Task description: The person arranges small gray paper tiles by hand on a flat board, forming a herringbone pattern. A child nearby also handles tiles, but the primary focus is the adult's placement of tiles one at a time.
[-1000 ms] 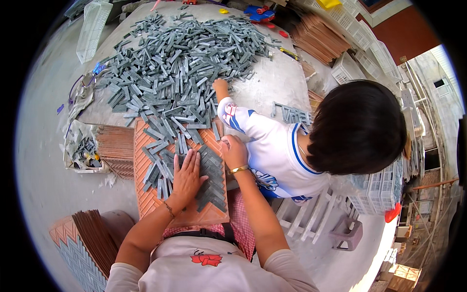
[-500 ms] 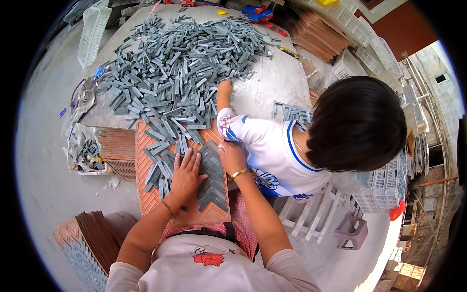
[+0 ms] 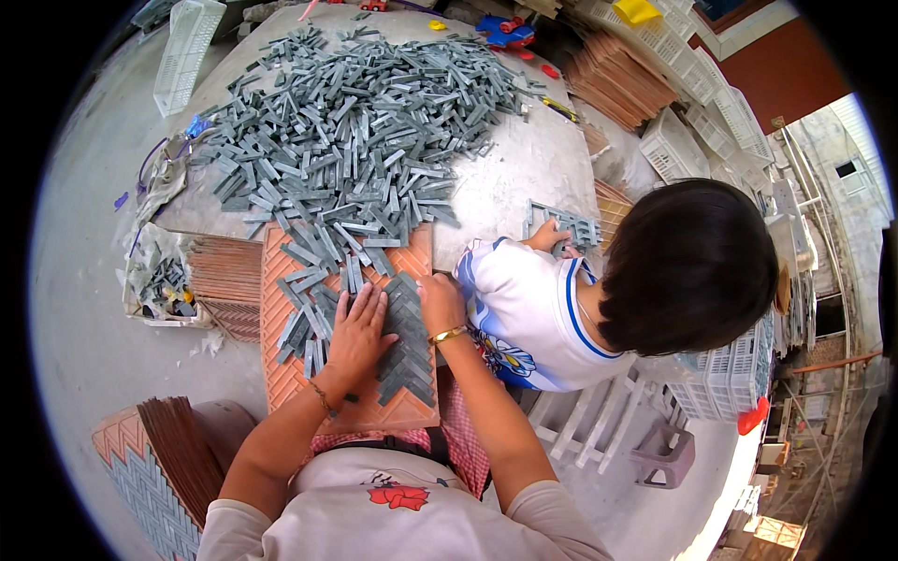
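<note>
The left hand point(image 3: 357, 335) lies flat, fingers spread, on grey tile strips point(image 3: 398, 323) set in a herringbone pattern on the orange ridged tray point(image 3: 281, 374); the right hand point(image 3: 440, 301) rests open at the tray's right edge, gripping nothing. Risk: pressure from either palm, or the neighbouring child's arm point(image 3: 543, 238), could shift unseated strips. A white lattice crate point(image 3: 187, 42) lies far beyond the tray; no labels are legible.

Pale worktable point(image 3: 524, 178) under heaped grey strips point(image 3: 365, 122) and an orange ridged board point(image 3: 290, 374).
</note>
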Demonstrator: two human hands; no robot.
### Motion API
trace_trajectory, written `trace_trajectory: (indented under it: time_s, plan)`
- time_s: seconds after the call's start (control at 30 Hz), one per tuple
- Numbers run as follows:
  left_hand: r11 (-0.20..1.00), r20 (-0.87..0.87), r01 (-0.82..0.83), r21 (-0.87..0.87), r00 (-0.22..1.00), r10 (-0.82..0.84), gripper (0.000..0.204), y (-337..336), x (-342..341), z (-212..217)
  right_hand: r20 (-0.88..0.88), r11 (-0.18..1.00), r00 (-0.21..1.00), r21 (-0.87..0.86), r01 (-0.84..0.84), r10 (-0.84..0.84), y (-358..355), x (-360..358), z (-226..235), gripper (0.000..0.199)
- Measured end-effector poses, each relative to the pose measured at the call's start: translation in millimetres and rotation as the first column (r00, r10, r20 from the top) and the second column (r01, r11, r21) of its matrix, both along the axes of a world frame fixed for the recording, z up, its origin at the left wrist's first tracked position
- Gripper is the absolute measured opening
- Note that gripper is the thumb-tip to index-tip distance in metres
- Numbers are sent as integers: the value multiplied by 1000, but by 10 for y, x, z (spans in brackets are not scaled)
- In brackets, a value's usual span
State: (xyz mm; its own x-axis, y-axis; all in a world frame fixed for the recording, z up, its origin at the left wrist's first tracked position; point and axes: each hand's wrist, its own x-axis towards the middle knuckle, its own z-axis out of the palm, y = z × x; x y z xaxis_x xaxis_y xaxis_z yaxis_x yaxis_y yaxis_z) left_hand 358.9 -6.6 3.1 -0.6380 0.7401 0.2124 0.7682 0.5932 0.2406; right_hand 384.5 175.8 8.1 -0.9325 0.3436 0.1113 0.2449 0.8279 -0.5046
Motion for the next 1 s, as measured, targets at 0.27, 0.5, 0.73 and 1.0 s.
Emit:
trace_trajectory:
  time_s: [0.27, 0.5, 0.73, 1.0]
  plan:
    - [1000, 15, 3, 4, 1000, -3, 74, -12, -24, -49, 64, 998, 997, 22, -53, 52, -22, -233, 232, 17]
    - [1000, 11, 14, -8, 1000, -14, 75, 21, -25, -24, 8, 995, 995, -1, -96, 96, -228, -566, 39, 29]
    - [984, 50, -16, 179, 999, 8, 58, 54, -144, -27, -81, 998, 994, -14, 69, -70, -9, -356, 122, 24]
    - [991, -135, 133, 4, 982, -131, 26, 266, -767, 238, -115, 992, 989, -93, 80, -90, 93, 56, -40, 24]
